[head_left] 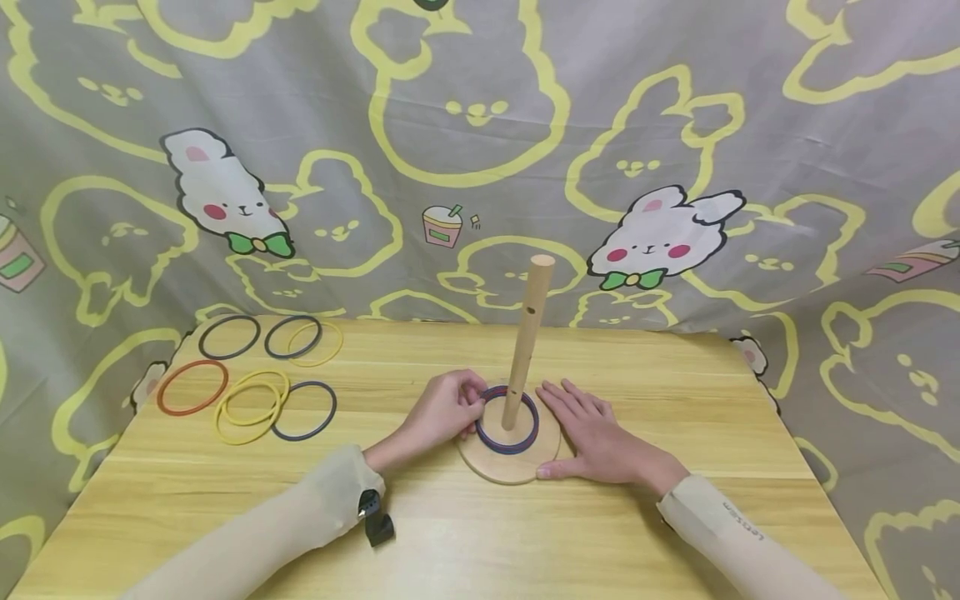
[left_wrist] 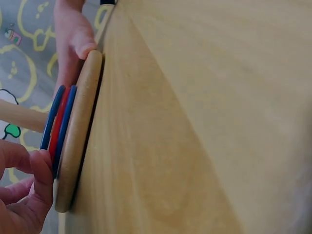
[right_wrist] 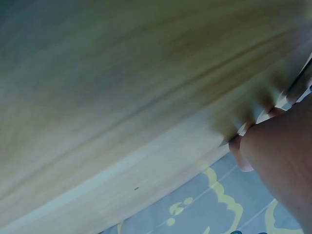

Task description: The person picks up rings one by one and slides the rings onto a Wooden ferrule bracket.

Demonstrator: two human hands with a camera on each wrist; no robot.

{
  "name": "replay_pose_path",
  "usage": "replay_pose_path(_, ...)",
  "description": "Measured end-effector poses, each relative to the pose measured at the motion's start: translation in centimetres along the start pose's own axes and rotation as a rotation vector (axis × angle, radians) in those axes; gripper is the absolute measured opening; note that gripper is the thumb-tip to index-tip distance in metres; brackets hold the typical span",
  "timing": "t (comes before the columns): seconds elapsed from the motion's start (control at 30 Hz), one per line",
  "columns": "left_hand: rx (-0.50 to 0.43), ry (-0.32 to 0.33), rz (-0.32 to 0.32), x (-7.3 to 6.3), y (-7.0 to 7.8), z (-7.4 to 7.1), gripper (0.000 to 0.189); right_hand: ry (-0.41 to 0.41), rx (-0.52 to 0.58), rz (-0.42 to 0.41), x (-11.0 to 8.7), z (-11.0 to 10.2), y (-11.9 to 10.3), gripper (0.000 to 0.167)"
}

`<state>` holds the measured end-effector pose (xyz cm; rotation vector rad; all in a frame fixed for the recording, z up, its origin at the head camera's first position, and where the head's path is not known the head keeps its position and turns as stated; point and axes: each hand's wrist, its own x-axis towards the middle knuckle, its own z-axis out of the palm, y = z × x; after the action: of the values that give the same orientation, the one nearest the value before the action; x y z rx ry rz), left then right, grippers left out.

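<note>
A wooden peg (head_left: 528,333) stands upright on a round wooden base (head_left: 510,468) in the middle of the table. Blue and red rings (head_left: 508,433) lie stacked around the peg on the base. My left hand (head_left: 471,405) has curled fingers that pinch the left edge of the top blue ring. In the left wrist view, the left fingertips (left_wrist: 41,170) touch the blue and red rings (left_wrist: 59,119) above the base (left_wrist: 78,136). My right hand (head_left: 583,430) lies flat on the table against the base's right side, fingers straight, thumb along the base's front edge.
Several loose rings lie at the table's far left: black ones (head_left: 228,337), yellow ones (head_left: 251,407), an orange one (head_left: 192,387) and a dark one (head_left: 303,411). A bunny-print cloth (head_left: 480,125) hangs behind and around the wooden table (head_left: 675,375).
</note>
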<state>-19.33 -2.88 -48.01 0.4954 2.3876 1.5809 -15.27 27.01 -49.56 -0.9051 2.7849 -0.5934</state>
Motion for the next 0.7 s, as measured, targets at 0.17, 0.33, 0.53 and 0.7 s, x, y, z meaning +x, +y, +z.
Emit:
replay_pose_path(0.17, 0.021, -0.001, 0.004, -0.2, -0.3, 0.0, 0.024, 0.003, -0.007, -0.002, 0.0, 0.1, 0.0, 0.118)
replay_pose_path(0.33, 0.092, 0.0, 0.056, -0.6, -0.5, -0.6, 0.03, 0.008, -0.023, 0.003, -0.1, 0.1, 0.2, 0.119)
replay_pose_path(0.53, 0.236, 0.058, 0.096, -2.5, -1.1, -2.4, 0.028, -0.004, -0.027, 0.008, -0.1, 0.0, 0.2, 0.12)
replay_pose_path(0.7, 0.322, 0.141, 0.07, -5.1, -2.1, -4.7, 0.025, -0.01, -0.024, 0.009, 0.1, 0.1, 0.1, 0.119)
